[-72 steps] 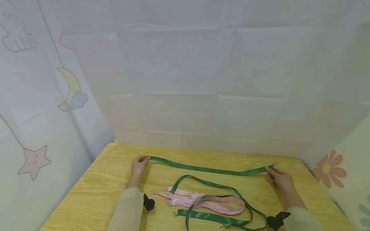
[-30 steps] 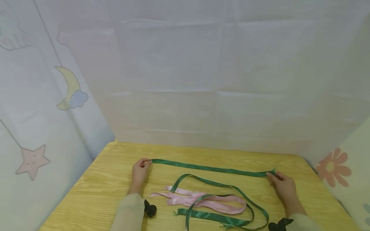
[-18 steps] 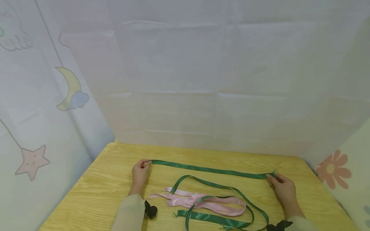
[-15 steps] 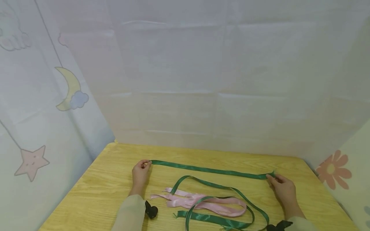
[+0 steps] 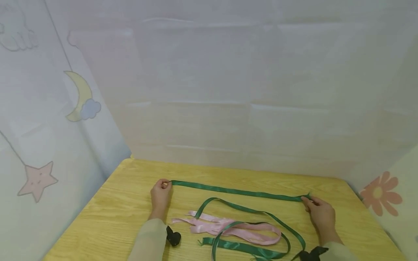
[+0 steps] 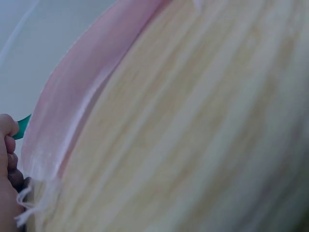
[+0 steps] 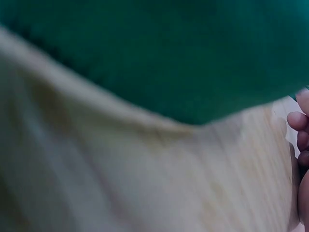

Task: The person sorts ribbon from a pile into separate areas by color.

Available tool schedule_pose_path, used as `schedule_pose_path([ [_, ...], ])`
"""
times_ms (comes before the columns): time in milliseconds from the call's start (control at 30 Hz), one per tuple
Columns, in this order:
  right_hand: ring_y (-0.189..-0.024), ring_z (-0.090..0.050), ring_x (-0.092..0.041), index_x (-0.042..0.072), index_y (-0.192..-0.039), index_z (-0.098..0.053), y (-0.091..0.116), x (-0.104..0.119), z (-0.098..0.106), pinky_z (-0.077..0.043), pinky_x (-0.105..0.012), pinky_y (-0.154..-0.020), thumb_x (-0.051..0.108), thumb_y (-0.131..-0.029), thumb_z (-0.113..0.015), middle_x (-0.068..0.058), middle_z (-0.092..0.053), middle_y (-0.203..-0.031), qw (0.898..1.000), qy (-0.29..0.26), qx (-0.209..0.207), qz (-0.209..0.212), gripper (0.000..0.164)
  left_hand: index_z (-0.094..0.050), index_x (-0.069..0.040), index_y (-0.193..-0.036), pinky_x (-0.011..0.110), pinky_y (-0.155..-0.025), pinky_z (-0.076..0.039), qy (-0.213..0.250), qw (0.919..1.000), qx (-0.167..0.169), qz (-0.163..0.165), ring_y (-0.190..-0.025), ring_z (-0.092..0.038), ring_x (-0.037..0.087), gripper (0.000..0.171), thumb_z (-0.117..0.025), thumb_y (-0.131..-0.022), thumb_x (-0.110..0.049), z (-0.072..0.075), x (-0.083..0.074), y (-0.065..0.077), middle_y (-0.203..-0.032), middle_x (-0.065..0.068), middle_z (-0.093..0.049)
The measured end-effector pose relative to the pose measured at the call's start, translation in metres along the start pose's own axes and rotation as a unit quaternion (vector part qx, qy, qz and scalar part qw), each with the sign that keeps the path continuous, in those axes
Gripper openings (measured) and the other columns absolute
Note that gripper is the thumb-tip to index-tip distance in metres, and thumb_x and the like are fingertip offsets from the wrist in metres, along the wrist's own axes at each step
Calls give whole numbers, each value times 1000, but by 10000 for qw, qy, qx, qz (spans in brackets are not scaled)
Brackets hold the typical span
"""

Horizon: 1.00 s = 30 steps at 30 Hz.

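A green ribbon [image 5: 228,190] stretches almost straight across the far part of the table in the head view. My left hand [image 5: 160,194] pinches its left end between thumb and fingers. Its frayed right end is pinched by my right hand [image 5: 321,214], which sits slightly nearer the table's front. In the left wrist view the left hand [image 6: 8,159] shows at the left edge with a bit of green ribbon [image 6: 23,126]. Fingers of the right hand [image 7: 301,130] appear at the right edge of the right wrist view.
Between my forearms lie a folded pink ribbon [image 5: 241,232] and more green ribbon [image 5: 240,246], looped over and around it on the wooden table [image 5: 94,224]. A dark wrist camera [image 5: 174,236] sits at each cuff. A pale printed cloth [image 5: 196,127] hangs behind the table.
Over the earlier frames the held ribbon went from sagging to nearly straight, and its right end came slightly nearer. Since half a second ago the hands are almost still; the view shifted slightly.
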State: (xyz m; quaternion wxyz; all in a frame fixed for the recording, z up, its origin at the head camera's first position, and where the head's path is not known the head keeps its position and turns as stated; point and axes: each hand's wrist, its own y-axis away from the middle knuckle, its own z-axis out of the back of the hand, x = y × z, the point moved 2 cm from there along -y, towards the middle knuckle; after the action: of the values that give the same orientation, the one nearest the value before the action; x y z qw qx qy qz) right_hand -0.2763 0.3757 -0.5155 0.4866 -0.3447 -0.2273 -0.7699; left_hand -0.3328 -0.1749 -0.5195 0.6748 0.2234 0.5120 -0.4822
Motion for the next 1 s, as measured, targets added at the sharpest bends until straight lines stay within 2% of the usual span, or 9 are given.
schedule_pose_path([
  [133, -98, -54, -39, -7, -129, -47, -1, 4, -2, -36, -55, -91, 49, -92, -50, -21, -64, -98, 10000, 7, -33, 42, 67, -63, -3, -90, 26, -47, -35, -24, 9998, -204, -17, -48, -40, 13, 7, -61, -86, -9, 2, 0, -1, -61, 3, -50],
  [267, -78, -58, -22, -6, -127, -50, -1, 7, -3, -42, -43, -80, 50, -91, -51, -8, -67, -78, 9999, 31, -85, 68, 66, -63, -3, -90, 26, -48, -35, -1, 9991, -414, -119, -50, -40, 14, 7, -60, -86, -7, 4, -1, -2, -64, 4, -50],
  [400, -65, -56, -10, -8, -126, -51, 0, 6, 0, -40, -37, -73, 49, -91, -52, 0, -65, -69, 9999, 103, -99, 66, 67, -62, -5, -91, 28, -51, -36, -63, 9997, -218, -100, -52, -41, 15, 7, -59, -86, -10, 1, -2, -1, -65, 4, -49],
  [500, -66, -56, -11, -9, -126, -50, 0, 4, 2, -41, -38, -72, 50, -90, -52, -1, -65, -70, 9998, 163, -64, 65, 69, -63, -6, -91, 28, -52, -37, -72, 9999, -98, -99, -53, -41, 15, 7, -60, -87, -11, -1, -2, -1, -66, 3, -48],
  [567, -75, -59, -20, -9, -126, -49, 1, 3, 2, -43, -41, -75, 51, -90, -51, -9, -66, -81, 9998, 173, -72, 104, 70, -64, -5, -93, 27, -52, -36, 32, 9999, -63, -142, -54, -41, 16, 8, -61, -88, -11, -2, -3, -2, -66, 4, -48],
  [700, -82, -53, -26, -7, -126, -50, 2, 2, 3, -44, -35, -66, 52, -88, -53, -16, -61, -96, 9997, 64, -180, 178, 71, -64, -4, -100, 25, -52, -36, 375, 9991, -11, -173, -57, -40, 15, 15, -64, -87, -10, -2, -4, -5, -68, 4, -47],
  [767, -78, -51, -22, -5, -129, -49, 4, 0, 2, -43, -30, -61, 51, -87, -56, -14, -60, -96, 9996, -51, -199, 207, 70, -64, -3, -104, 24, -52, -35, 511, 9986, -33, -151, -58, -40, 15, 18, -65, -86, -9, -1, -4, -5, -69, 4, -47],
  [867, -72, -50, -16, 1, -138, -40, 4, -3, 0, -42, -26, -56, 51, -86, -58, -12, -58, -96, 9992, -208, -225, 237, 74, -63, -2, -104, 23, -52, -35, 586, 9982, -31, -107, -57, -39, 14, 19, -65, -86, -8, 1, -3, -3, -69, 5, -46],
  [1000, -74, -52, -12, 19, -150, -3, 2, -5, 1, -43, -22, -60, 50, -83, -62, -7, -57, -95, 9975, -644, -269, 147, 95, -58, -3, -114, 22, -53, -36, 747, 9971, -146, -3, -60, -40, 14, 30, -66, -86, -11, 4, -2, 0, -73, 4, -45],
])
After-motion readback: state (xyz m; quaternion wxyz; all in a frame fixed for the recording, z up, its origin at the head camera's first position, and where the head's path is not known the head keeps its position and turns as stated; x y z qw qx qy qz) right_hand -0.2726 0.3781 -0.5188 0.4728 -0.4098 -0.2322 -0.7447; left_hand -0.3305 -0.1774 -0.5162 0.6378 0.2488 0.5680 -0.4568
